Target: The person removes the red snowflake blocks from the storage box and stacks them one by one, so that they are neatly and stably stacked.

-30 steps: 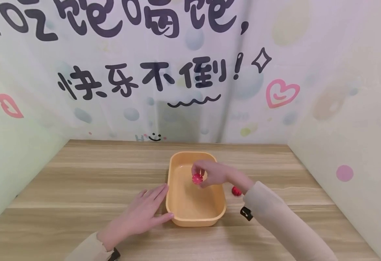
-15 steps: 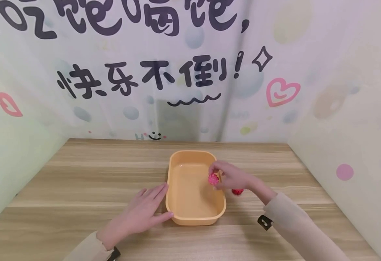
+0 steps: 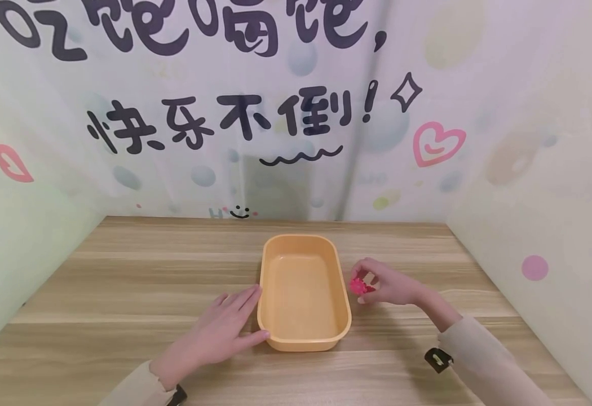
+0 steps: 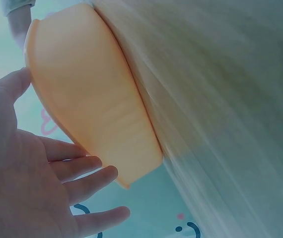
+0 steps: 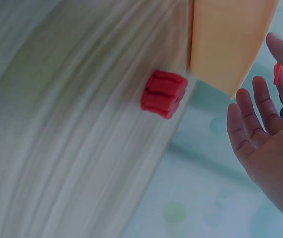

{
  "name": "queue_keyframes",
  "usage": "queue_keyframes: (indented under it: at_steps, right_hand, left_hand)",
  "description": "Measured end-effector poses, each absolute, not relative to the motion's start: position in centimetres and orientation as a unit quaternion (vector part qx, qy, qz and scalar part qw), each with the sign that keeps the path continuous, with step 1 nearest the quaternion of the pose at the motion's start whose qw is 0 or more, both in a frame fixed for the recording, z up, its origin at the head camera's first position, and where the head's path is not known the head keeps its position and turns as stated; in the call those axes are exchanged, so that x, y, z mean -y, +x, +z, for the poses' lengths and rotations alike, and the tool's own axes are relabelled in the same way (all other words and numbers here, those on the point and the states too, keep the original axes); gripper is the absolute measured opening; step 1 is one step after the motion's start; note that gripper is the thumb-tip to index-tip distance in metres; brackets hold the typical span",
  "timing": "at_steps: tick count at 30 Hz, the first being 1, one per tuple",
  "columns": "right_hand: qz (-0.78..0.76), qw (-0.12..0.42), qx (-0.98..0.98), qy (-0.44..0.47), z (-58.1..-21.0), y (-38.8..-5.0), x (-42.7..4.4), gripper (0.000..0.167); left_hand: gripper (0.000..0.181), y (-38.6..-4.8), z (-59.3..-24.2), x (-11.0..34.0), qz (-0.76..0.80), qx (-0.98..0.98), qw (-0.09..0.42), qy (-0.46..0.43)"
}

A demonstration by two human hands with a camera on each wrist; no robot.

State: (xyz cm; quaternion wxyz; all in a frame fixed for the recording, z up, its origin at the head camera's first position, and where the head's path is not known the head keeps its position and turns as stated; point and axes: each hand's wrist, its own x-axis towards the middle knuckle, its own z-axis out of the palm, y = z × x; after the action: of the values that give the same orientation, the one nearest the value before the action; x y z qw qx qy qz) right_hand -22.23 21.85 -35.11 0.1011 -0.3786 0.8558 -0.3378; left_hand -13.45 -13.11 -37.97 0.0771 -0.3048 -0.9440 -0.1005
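My left hand (image 3: pixel 220 327) lies along the left side of an orange plastic tub (image 3: pixel 303 341), its fingertips and thumb touching the rim. In the left wrist view those fingers are extended against the tub's outer wall. Just beyond the tub's right side, my right hand (image 3: pixel 392 283) pinches a small pink flower-shaped disc (image 3: pixel 358 286) between thumb and fingers, raised over the table. Only a thin red edge of the disc (image 5: pixel 277 73) shows in the right wrist view. A red ribbed, short cylindrical piece (image 5: pixel 164 94) rests on the table below; the head view shows it mostly hidden behind the disc and fingers.
The wood-grain table (image 3: pixel 138 276) stretches out on both sides of the tub. A printed white curtain (image 3: pixel 194 180) closes off the back, and pale walls (image 3: pixel 539 225) stand at left and right.
My right hand has moved right, carrying the pink disc from above the tub's inside to beyond its right rim. The left hand and the tub have stayed in place.
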Motion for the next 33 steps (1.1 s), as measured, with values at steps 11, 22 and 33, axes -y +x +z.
queue_keyframes:
  at_steps: [11,22,33]
  right_hand:
    - [-0.353,0.12,-0.864,-0.339,-37.1,-22.6,-24.7,0.034]
    - [-0.365,0.145,-0.865,-0.311,-38.7,-23.7,-25.6,0.033]
    - [-0.371,0.15,-0.866,-0.3,-39.6,-24.1,-25.8,0.032]
  left_hand:
    - [0.077,-13.5,-38.0,13.1,-0.1,0.944,0.078,-0.303]
    - [0.078,-13.4,-38.0,13.1,-0.101,0.944,0.076,-0.303]
    - [0.077,-13.4,-38.0,13.1,-0.106,0.944,0.074,-0.303]
